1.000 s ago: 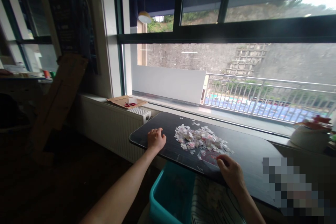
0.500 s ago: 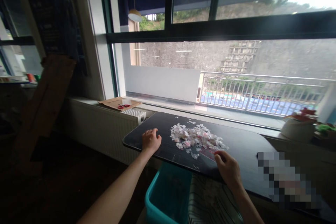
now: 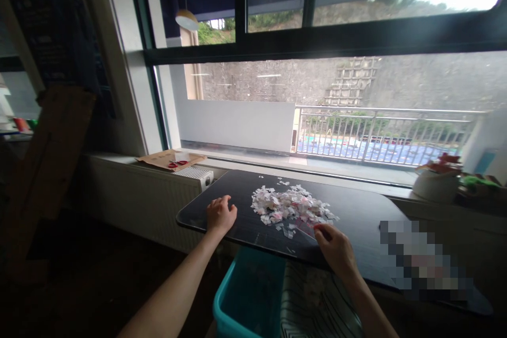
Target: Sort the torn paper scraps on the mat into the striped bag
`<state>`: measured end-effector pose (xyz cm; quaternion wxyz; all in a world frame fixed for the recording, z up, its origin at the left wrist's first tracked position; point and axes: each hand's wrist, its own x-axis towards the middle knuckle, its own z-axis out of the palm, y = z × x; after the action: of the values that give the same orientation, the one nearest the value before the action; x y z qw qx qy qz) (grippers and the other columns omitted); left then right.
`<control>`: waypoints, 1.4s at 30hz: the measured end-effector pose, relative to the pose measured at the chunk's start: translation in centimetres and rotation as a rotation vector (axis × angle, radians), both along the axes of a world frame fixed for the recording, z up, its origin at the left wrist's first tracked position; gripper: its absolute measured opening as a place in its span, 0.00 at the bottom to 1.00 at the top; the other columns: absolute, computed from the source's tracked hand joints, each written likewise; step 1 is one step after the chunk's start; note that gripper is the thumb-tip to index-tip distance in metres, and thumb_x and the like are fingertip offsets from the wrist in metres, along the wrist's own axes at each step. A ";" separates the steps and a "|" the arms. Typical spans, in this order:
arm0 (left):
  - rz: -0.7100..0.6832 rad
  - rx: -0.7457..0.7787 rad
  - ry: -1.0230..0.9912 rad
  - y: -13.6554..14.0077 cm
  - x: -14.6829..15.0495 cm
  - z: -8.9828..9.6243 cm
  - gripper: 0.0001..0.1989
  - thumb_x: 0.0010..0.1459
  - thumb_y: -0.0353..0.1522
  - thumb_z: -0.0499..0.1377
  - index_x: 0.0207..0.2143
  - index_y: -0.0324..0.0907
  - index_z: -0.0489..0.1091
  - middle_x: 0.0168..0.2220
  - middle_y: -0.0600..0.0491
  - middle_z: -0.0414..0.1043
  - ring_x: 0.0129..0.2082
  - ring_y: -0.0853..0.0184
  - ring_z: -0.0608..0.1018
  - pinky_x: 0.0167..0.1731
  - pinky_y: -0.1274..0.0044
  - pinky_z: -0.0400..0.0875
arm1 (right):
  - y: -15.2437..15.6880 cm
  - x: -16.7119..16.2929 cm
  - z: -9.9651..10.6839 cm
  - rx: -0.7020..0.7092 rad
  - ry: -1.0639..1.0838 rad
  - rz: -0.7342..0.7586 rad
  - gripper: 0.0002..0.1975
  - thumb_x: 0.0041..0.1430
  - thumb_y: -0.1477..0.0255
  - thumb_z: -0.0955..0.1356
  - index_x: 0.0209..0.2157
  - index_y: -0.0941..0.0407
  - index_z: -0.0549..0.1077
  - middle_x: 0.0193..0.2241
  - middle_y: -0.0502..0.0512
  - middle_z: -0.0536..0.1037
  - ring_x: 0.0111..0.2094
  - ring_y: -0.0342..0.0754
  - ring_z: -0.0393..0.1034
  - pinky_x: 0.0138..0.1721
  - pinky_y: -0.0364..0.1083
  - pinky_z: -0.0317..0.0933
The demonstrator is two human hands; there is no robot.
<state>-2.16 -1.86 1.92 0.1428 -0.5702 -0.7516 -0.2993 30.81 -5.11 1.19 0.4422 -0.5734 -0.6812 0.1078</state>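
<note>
A loose heap of small torn paper scraps [image 3: 291, 203], mostly white with some pinkish pieces, lies on the dark table [image 3: 356, 211]. Left of the heap, my left hand [image 3: 222, 215] rests at the table's front edge, fingers loosely bent and apart, with nothing visible in it. My right hand [image 3: 336, 248] is closed in a pinch at the heap's near right side. From its fingertips a thin, clear, reddish-tinted strip [image 3: 304, 229] reaches toward the scraps; its exact kind is unclear. A few scraps lie apart near the front and back edges.
Below the front edge stands a teal bin [image 3: 233, 296], beside striped cloth [image 3: 301, 301]. Red-handled scissors [image 3: 178, 163] lie on brown paper [image 3: 154, 158] over the radiator. A white plant pot [image 3: 435, 185] is on the sill. A blurred-out object [image 3: 423, 259] lies at the right.
The whole view has shifted slightly, so things appear further left. My right hand keeps its pinch on the clear strip near the scraps; my left hand stays by the table edge.
</note>
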 end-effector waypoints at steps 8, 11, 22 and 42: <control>-0.018 0.075 -0.019 0.1 -0.4 -0.3 0.14 0.53 0.31 0.53 0.42 0.39 0.70 0.36 0.47 0.75 0.41 0.57 0.73 0.43 0.67 0.65 | -0.4 -0.2 0.2 0.013 0.045 0.168 0.15 0.55 0.65 0.62 0.32 0.57 0.78 0.29 0.55 0.80 0.29 0.49 0.73 0.33 0.44 0.64; -0.030 0.098 -0.032 0.1 -0.5 -0.3 0.13 0.54 0.31 0.53 0.42 0.39 0.70 0.36 0.48 0.74 0.41 0.57 0.73 0.43 0.68 0.65 | 0.0 -0.4 0.1 0.034 0.026 0.233 0.15 0.56 0.64 0.62 0.33 0.57 0.79 0.31 0.56 0.81 0.29 0.48 0.73 0.33 0.44 0.65; -0.009 0.066 -0.080 -0.4 0.0 0.2 0.12 0.53 0.30 0.54 0.41 0.40 0.69 0.36 0.48 0.75 0.43 0.57 0.73 0.44 0.68 0.65 | -0.2 -2.9 1.4 0.016 -0.185 0.272 0.14 0.58 0.67 0.61 0.33 0.54 0.78 0.31 0.54 0.79 0.30 0.48 0.71 0.32 0.44 0.62; -0.005 0.043 -0.093 -0.5 0.2 0.0 0.13 0.54 0.30 0.54 0.42 0.41 0.69 0.39 0.47 0.74 0.45 0.57 0.72 0.45 0.67 0.64 | -0.7 -3.0 1.2 -0.037 -0.102 0.462 0.15 0.58 0.65 0.62 0.32 0.55 0.78 0.28 0.54 0.78 0.28 0.48 0.71 0.32 0.44 0.63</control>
<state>-2.00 -2.33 1.89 0.1194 -0.5543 -0.7493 -0.3420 27.78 -5.82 2.40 0.3599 -0.4150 -0.8139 0.1895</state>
